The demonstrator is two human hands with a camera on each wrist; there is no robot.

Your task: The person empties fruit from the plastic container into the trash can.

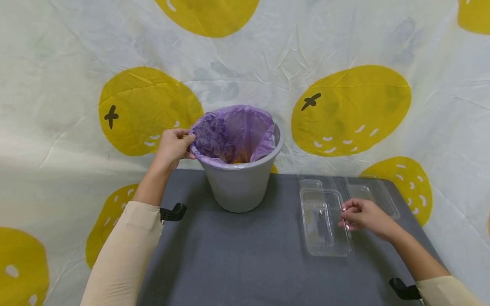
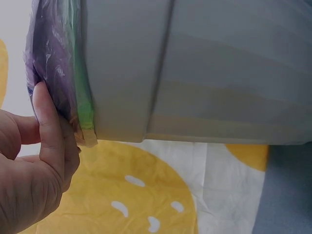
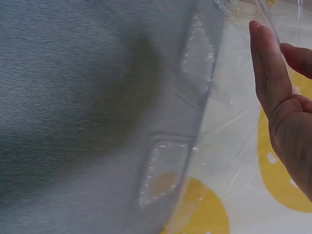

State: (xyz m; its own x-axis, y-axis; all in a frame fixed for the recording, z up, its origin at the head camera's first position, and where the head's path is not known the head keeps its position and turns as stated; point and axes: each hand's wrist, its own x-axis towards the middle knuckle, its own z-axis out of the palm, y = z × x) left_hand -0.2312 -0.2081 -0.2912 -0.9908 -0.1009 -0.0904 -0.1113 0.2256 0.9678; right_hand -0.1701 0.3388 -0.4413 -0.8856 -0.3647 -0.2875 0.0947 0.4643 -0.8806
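A grey bin (image 1: pixel 239 187) stands at the back of the table, lined with a purple plastic bag (image 1: pixel 249 123) folded over its rim. My left hand (image 1: pixel 174 146) pinches the bag-covered rim on the left side; in the left wrist view its fingers (image 2: pixel 46 122) lie against the bag. Something orange (image 1: pixel 240 160) shows low inside the bin, its kind unclear. Right of the bin, my right hand (image 1: pixel 369 219) pinches the right edge of a clear plastic container (image 1: pixel 325 223), thumb against fingers. Only a corner of that container appears near the right hand (image 3: pixel 287 112) in the right wrist view.
More clear plastic containers (image 1: pixel 377 197) lie at the table's back right corner, partly behind the held one. The dark grey tabletop (image 1: pixel 245 259) ends at a white cloth (image 1: pixel 275 55) with yellow fruit prints hanging behind.
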